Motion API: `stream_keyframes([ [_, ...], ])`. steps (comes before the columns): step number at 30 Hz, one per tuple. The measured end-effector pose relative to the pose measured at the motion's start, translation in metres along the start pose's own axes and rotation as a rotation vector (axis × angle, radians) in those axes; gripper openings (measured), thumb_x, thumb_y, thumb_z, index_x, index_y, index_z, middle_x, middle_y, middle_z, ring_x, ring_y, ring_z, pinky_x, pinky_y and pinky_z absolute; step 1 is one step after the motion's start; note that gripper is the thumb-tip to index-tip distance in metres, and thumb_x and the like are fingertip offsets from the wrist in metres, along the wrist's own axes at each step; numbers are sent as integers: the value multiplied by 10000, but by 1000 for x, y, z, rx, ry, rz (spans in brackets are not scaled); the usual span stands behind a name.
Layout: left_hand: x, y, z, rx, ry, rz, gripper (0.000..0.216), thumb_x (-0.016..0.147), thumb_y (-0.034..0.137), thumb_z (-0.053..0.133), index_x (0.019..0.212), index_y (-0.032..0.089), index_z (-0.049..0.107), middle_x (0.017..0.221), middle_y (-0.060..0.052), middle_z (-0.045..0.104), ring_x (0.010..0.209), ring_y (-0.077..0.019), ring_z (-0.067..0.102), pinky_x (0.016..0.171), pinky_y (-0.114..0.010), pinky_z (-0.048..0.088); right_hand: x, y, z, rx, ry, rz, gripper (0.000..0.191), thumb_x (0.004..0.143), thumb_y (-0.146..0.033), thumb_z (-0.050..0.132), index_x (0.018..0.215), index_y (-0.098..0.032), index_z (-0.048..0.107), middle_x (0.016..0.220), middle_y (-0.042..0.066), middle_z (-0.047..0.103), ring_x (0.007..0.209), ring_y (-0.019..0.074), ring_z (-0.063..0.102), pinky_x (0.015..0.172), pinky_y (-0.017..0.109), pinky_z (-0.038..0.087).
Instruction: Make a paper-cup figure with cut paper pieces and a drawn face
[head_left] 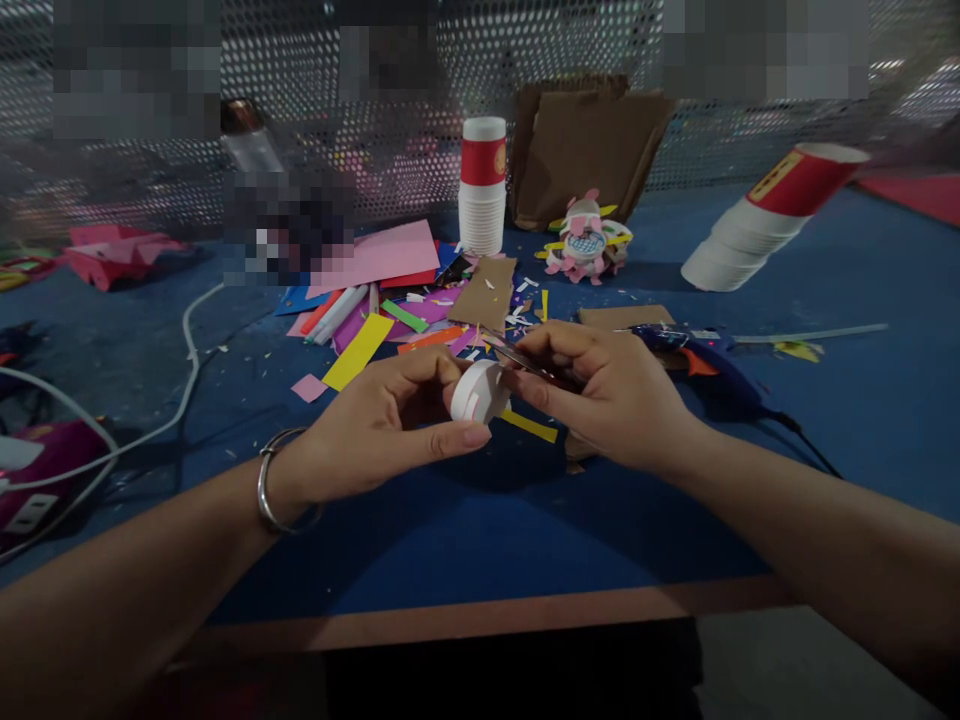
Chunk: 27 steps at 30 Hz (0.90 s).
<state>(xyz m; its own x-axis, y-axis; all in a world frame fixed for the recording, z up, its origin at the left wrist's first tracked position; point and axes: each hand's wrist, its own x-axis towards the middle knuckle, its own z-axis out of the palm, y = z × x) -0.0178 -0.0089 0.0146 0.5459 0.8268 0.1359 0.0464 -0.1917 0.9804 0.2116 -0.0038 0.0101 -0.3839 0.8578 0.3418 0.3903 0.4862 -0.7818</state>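
Between the thumb and fingers of my left hand point(390, 415) is a short white ring point(474, 392), which looks like a cut piece of paper cup, tilted on its side. My right hand point(600, 385) is closed around a slim, pointed metal tool point(517, 354); its grip end is hidden by the fingers, so I cannot tell its exact kind. The tool's tip points left, just above the ring. My right fingertips come up against the ring's right side. Under the hands lie a yellow paper strip point(531, 426) and bits of cardboard.
Coloured paper scraps point(360, 350) and markers point(336, 314) lie behind my hands. Further back are stacked paper cups point(482, 200), a leaning cup stack point(739, 245), a decorated cup craft point(586, 243) and cardboard sheets point(592, 150). A glue gun point(705, 360) is right; a power strip point(45, 480) left.
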Motion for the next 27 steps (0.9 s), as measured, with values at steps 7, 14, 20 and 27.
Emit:
stream_keyframes([
  [7,3,1,1,-6,18,32,314,761,295,867,724,185,576,809,-6,604,743,-130,547,676,-257,496,-3,-7,-1,-74,82,-29,100,870,-233,693,797,-196,636,683,-31,563,602,113,457,567,287,335],
  [14,2,1,3,-63,3,18,279,744,241,877,726,179,605,783,13,598,707,-109,537,657,-241,488,-2,-6,0,-23,65,-15,109,869,-263,686,803,-198,629,690,-27,563,595,109,451,546,279,338],
  [20,4,3,5,-57,1,-28,318,703,258,902,703,171,596,762,14,582,689,-107,516,636,-241,464,-1,-4,2,2,45,-6,111,861,-262,682,801,-184,630,679,-35,543,584,96,438,538,270,338],
  [27,3,-1,8,-117,-5,-25,257,722,226,893,737,158,645,825,3,630,765,-110,582,722,-238,496,-3,-6,5,-54,105,-13,78,785,-199,664,752,-194,594,634,-47,515,553,92,414,521,263,316],
])
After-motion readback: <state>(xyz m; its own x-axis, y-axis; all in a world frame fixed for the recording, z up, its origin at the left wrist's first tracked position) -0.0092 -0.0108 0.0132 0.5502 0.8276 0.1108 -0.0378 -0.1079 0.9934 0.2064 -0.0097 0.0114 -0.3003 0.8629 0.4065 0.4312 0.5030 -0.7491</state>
